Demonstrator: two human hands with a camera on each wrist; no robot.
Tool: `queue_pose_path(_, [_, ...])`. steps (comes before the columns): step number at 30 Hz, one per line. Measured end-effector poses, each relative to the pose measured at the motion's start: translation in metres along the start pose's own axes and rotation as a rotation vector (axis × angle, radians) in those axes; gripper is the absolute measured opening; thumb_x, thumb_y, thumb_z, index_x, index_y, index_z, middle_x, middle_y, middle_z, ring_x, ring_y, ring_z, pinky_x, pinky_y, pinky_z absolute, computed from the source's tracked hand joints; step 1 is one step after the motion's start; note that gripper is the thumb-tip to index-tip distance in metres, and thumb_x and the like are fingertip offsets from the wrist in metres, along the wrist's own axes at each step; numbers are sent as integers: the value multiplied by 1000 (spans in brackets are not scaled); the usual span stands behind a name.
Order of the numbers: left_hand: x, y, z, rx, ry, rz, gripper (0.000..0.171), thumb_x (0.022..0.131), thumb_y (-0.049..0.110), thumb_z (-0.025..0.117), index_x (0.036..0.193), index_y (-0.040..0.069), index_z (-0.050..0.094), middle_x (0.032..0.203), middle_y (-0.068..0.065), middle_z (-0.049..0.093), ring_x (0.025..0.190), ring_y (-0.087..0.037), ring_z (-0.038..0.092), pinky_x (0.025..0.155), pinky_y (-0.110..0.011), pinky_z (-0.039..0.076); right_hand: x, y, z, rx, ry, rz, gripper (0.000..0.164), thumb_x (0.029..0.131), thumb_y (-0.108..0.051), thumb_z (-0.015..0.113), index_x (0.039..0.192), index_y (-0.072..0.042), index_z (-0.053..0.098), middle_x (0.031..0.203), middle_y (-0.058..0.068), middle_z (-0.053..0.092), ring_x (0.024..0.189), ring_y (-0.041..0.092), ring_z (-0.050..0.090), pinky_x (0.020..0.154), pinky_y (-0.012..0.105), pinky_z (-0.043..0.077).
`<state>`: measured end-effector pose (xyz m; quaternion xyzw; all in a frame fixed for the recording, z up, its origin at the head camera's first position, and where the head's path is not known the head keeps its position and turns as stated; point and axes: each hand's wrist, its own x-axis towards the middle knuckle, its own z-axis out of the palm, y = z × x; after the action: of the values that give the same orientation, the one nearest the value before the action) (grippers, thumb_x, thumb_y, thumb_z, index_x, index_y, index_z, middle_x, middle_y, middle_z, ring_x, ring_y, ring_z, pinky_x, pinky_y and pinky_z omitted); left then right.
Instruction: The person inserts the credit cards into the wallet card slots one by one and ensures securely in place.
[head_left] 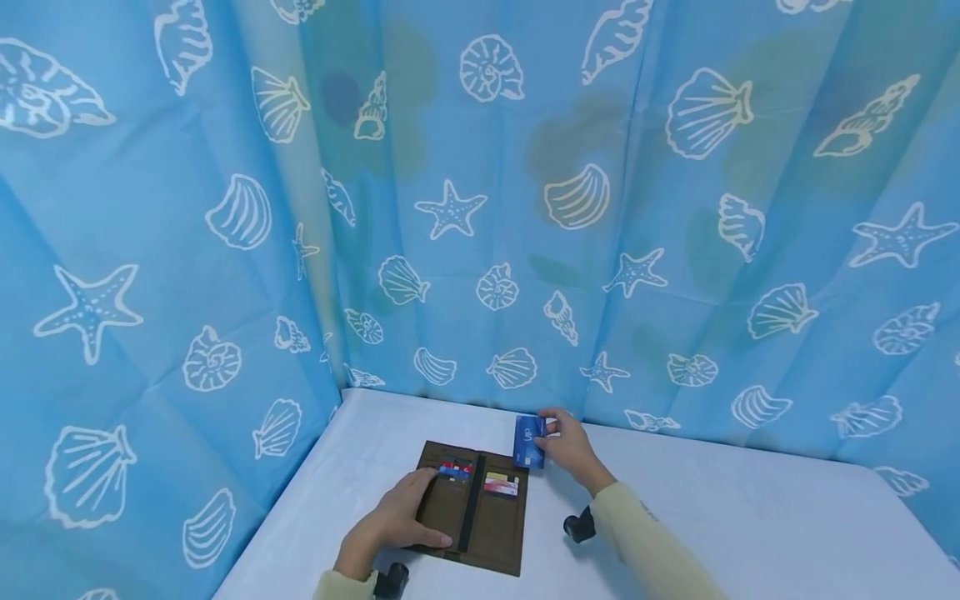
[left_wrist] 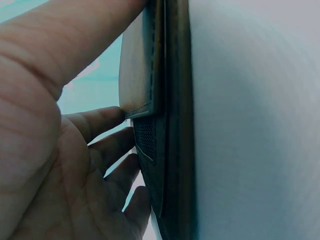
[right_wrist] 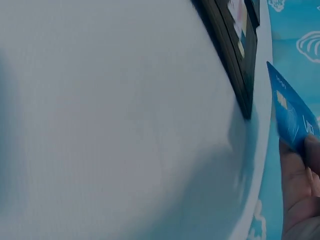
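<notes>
An open brown wallet [head_left: 501,533] lies on the white table, a dark strap running down its middle. My left hand [head_left: 401,510] rests over its left half, thumb near the lower middle and fingers at the upper left. In the left wrist view the slightly bent fingers [left_wrist: 107,145] touch the wallet's edge [left_wrist: 172,125]. My right hand [head_left: 567,446] pinches a blue card [head_left: 528,442] marked "VIP" between thumb and fingers, above the wallet's upper right corner. The right wrist view shows the card [right_wrist: 292,107] tilted, its gold chip visible.
Cards [head_left: 455,470] sit in the wallet's left slots, and more cards [head_left: 501,484] in the right ones. A blue curtain [head_left: 465,300] with white shell and starfish prints hangs along the back and left of the table [head_left: 712,517]. A black wrist camera [head_left: 580,526] sits by the right sleeve.
</notes>
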<state>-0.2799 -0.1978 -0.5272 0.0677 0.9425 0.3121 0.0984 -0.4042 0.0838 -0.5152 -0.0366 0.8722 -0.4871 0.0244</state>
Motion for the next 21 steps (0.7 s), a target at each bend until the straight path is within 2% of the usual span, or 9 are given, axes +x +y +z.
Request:
queue_pose_path(6, [-2,-5,0,-16,3,10,106,67,46,90,148,6,36,152,-17,40,139,-36,39,114,-60,36,2,-1,20,2,-11,8,41,91,-3,66,131,-8,57,108,13,57,95,25,56,72,28,56])
queue_pose_path(21, [-2,-2,0,5,10,7,106,66,45,91,148,5,36,151,-18,40,137,-36,40,113,-60,37,0,-3,36,-80,-30,-76,39,89,-6,71,127,-9,62,95,9,58,85,20,57,67,27,55])
